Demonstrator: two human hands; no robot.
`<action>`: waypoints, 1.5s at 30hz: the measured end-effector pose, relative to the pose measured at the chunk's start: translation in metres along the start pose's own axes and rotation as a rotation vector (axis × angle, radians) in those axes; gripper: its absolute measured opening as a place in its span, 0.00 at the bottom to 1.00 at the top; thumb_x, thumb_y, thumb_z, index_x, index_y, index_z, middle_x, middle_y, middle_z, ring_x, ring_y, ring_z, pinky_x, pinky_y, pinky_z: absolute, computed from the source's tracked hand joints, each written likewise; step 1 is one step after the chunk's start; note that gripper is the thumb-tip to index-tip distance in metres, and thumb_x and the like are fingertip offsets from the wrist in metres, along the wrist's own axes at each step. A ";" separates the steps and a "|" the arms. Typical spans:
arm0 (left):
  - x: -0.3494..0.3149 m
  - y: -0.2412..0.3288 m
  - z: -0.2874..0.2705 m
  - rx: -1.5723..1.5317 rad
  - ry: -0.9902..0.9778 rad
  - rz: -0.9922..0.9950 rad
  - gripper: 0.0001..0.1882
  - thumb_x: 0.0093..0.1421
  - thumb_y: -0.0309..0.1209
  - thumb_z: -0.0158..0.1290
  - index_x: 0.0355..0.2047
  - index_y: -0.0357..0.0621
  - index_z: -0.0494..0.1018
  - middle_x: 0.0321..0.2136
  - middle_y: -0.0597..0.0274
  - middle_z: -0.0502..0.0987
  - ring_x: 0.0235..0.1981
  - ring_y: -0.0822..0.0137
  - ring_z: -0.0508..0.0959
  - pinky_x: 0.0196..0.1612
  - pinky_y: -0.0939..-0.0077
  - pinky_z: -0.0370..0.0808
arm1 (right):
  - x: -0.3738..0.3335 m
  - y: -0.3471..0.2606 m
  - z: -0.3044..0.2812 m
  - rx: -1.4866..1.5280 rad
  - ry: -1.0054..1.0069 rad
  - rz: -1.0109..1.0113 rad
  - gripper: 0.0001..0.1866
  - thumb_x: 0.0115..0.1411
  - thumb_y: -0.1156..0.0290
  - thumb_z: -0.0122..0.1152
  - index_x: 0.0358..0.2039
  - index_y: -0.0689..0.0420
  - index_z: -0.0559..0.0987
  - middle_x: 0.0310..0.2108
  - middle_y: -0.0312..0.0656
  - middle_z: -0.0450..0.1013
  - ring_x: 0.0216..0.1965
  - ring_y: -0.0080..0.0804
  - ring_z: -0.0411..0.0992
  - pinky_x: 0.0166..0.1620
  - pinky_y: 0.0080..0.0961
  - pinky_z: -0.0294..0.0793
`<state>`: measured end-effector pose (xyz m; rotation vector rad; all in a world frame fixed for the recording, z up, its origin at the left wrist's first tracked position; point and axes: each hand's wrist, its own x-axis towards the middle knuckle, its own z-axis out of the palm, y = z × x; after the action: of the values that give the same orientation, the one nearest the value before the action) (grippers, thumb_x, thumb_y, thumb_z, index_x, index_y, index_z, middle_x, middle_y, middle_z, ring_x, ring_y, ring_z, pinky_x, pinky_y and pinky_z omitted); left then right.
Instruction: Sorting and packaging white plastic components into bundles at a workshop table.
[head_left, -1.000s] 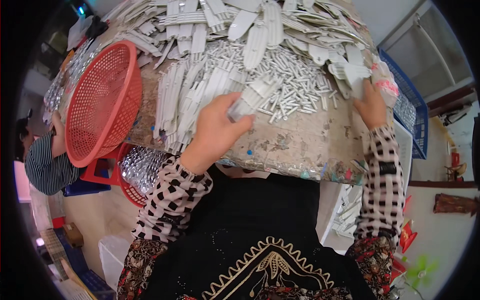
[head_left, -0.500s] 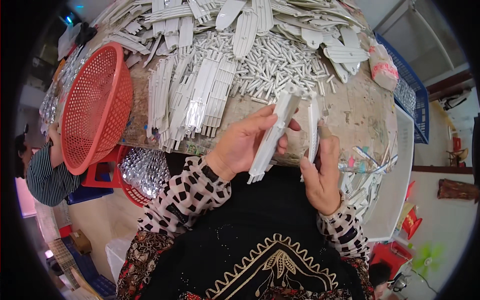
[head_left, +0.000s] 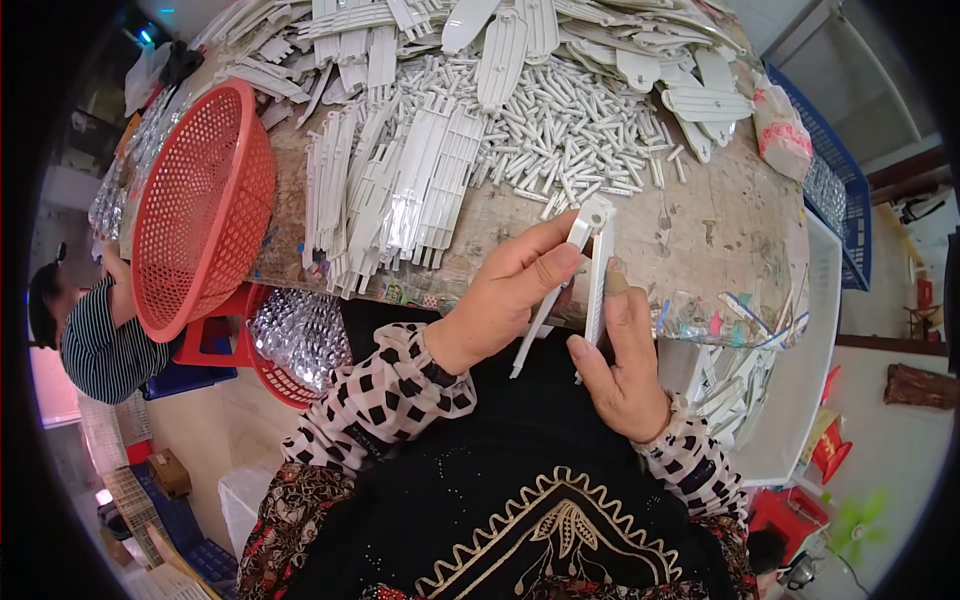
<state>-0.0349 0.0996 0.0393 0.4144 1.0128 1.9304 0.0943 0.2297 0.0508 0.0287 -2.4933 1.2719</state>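
Over the table's front edge I hold two long white plastic strips that meet at their far ends. The left strip [head_left: 537,332] is closed between the thumb and fingers of my left hand [head_left: 500,300], slanting down toward me. My right hand [head_left: 627,380] pinches the ridged right strip [head_left: 600,265], with the thumb on the near side. At the top the strips' ends overlap at a rounded knuckle with a hole; whether a pin sits in it I cannot tell. Beyond my hands lies a heap of small white pins [head_left: 560,130], and left of it rows of white slatted strips [head_left: 415,190].
A red perforated basket [head_left: 195,215] leans at the table's left edge. White oval plates [head_left: 700,105] pile up at the back. A white tub [head_left: 805,370] with loose strips stands right, near a blue crate [head_left: 850,235]. A person in a striped top [head_left: 100,345] is at far left.
The two strips have come together at their far ends, where a gap showed before. My left hand has turned its strip edge-on, and my right hand has moved slightly left.
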 end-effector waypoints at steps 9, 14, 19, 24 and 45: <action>0.002 -0.010 -0.001 0.022 0.040 -0.091 0.26 0.68 0.41 0.46 0.62 0.41 0.62 0.36 0.73 0.73 0.29 0.82 0.68 0.31 0.87 0.65 | 0.000 -0.014 -0.028 0.082 -0.212 0.113 0.31 0.57 0.77 0.59 0.59 0.69 0.61 0.38 0.48 0.60 0.37 0.38 0.62 0.40 0.26 0.65; 0.003 -0.019 0.001 -0.005 0.072 -0.127 0.23 0.69 0.43 0.44 0.58 0.40 0.66 0.36 0.71 0.73 0.30 0.81 0.69 0.32 0.86 0.67 | -0.006 -0.007 -0.006 -0.001 -0.088 0.175 0.33 0.57 0.76 0.61 0.61 0.68 0.61 0.38 0.47 0.61 0.36 0.38 0.63 0.39 0.26 0.65; 0.007 -0.017 0.005 0.248 0.114 -0.039 0.22 0.69 0.43 0.43 0.53 0.38 0.67 0.40 0.63 0.75 0.41 0.75 0.73 0.44 0.79 0.71 | -0.005 -0.008 0.016 -0.059 0.032 0.182 0.38 0.53 0.72 0.65 0.62 0.67 0.60 0.39 0.49 0.63 0.38 0.39 0.66 0.38 0.28 0.68; 0.004 0.012 0.005 0.679 -0.034 -0.057 0.22 0.68 0.39 0.46 0.56 0.39 0.67 0.39 0.63 0.77 0.37 0.74 0.75 0.42 0.78 0.72 | 0.008 -0.008 -0.018 -0.279 -0.035 -0.032 0.37 0.53 0.69 0.67 0.61 0.66 0.62 0.43 0.49 0.64 0.40 0.37 0.67 0.43 0.28 0.68; -0.007 0.009 -0.039 0.952 0.088 -0.199 0.17 0.60 0.38 0.51 0.37 0.33 0.69 0.27 0.43 0.76 0.31 0.49 0.78 0.34 0.61 0.72 | 0.111 0.088 0.004 -0.311 0.011 0.097 0.13 0.58 0.68 0.62 0.39 0.64 0.77 0.29 0.44 0.72 0.31 0.30 0.70 0.37 0.24 0.70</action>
<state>-0.0605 0.0719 0.0235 0.7150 1.9264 1.1924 -0.0264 0.2946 0.0139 -0.1760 -2.6818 0.9016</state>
